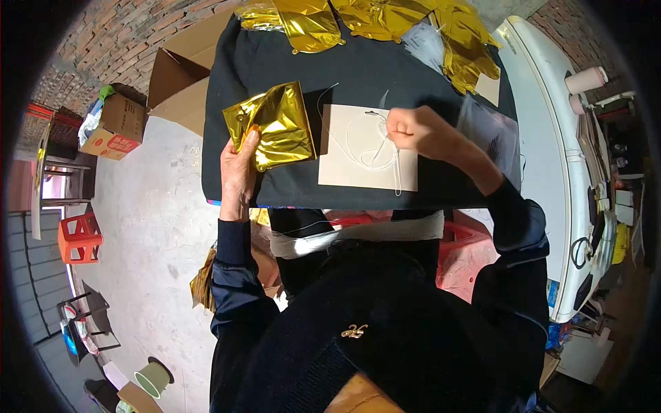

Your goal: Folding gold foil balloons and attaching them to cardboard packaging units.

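Note:
My left hand (pixel 239 160) grips a folded gold foil piece (pixel 281 131) by its left edge, thumb on top, at the left of the black-covered table. A cream card (pixel 337 168) with a hang slot near its top edge lies to the right of the foil. Loops of thin white cord (pixel 370 165) rest on that card, and one end trails off past its left side. Over the card's upper right corner my right hand (pixel 413 129) is closed, fingers curled in. Whatever it pinches is hidden; a thin clear sliver (pixel 383 101) shows just beyond the fingers.
Several gold foil pieces (pixel 310 27) lie along the table's far edge, beside a bundle of clear strips (pixel 423 47). Clear plastic bags (pixel 490 134) sit at the right. White cord (pixel 358 235) stretches across my lap. An open carton (pixel 179 93) stands left of the table.

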Demonstrator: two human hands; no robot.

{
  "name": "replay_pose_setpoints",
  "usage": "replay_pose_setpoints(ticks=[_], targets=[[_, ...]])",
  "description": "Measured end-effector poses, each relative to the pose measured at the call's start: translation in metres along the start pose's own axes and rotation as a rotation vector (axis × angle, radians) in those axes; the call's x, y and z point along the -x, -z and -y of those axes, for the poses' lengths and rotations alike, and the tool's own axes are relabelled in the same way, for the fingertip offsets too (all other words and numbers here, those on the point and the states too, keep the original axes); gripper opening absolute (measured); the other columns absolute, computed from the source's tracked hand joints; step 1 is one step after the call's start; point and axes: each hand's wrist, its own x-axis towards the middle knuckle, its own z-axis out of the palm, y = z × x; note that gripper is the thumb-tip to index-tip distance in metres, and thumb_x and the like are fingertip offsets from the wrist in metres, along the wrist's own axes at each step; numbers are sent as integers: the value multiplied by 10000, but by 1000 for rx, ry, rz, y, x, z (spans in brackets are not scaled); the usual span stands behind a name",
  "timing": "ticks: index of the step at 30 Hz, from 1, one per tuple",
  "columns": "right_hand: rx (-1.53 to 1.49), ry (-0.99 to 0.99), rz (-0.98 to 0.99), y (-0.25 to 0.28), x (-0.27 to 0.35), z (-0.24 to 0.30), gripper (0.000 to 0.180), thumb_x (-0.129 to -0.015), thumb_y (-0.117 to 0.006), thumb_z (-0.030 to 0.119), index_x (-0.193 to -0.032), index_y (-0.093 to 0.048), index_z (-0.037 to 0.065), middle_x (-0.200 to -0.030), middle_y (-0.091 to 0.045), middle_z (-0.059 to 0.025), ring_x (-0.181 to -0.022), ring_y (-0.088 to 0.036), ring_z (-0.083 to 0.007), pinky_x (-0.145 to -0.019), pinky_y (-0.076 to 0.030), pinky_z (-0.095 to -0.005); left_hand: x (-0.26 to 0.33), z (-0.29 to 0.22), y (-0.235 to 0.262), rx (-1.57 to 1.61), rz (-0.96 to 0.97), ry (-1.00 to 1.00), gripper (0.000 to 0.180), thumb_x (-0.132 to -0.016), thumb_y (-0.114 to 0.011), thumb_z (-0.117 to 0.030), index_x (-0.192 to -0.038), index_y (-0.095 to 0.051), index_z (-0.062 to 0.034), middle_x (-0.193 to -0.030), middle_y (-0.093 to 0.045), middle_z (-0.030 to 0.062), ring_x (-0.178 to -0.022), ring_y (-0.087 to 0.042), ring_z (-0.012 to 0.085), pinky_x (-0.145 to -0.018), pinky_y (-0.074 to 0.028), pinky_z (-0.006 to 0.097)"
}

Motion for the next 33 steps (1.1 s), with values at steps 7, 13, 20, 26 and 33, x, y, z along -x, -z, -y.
replay_pose_setpoints(ticks=[7,13,20,26,33], targets=[[-470,46,-132,58,0,70,75,-1012,-592,93,-1032,-569,24,-840,-646,-40,-695,-579,-74,-600,-463,-214,3,-2,-5,5,19,-22,298,-999,-688,-107,-1270,-643,9,-1179,-710,86,-1041,-687,167,-945,-566,335],[-471,-1,-120,52,-9,46,80,-1017,-573,84,-1044,-568,9,-948,-660,-89,-806,-609,-101,-635,-491,-225,-7,-2,-7,49,30,-39,284,-1005,-679,-105,-1260,-639,12,-1175,-709,77,-1014,-686,151,-911,-563,315],[-765,-120,-263,36,10,49,98,-937,-626,109,-999,-570,58,-1099,-652,-138,-958,-644,-167,-640,-501,-232,9,-4,-13,-92,63,-82,299,-989,-711,-141,-1257,-676,-13,-1104,-715,13,-979,-650,91,-885,-545,289],[-817,-215,-280,14,13,51,129,-969,-614,131,-935,-501,78,-856,-606,-89,-578,-496,-81,-506,-399,-202,18,1,-22,-242,54,-95,311,-970,-744,-175,-1229,-689,-10,-1061,-703,-23,-921,-617,54,-835,-520,247],[-995,-13,-429,28,-14,51,341,-954,-688,286,-1135,-556,30,-930,-604,-83,-715,-566,-130,-603,-472,-245,12,-9,-20,-353,54,-154,239,-961,-751,-155,-1146,-713,-9,-996,-705,-29,-867,-616,46,-780,-524,235]])
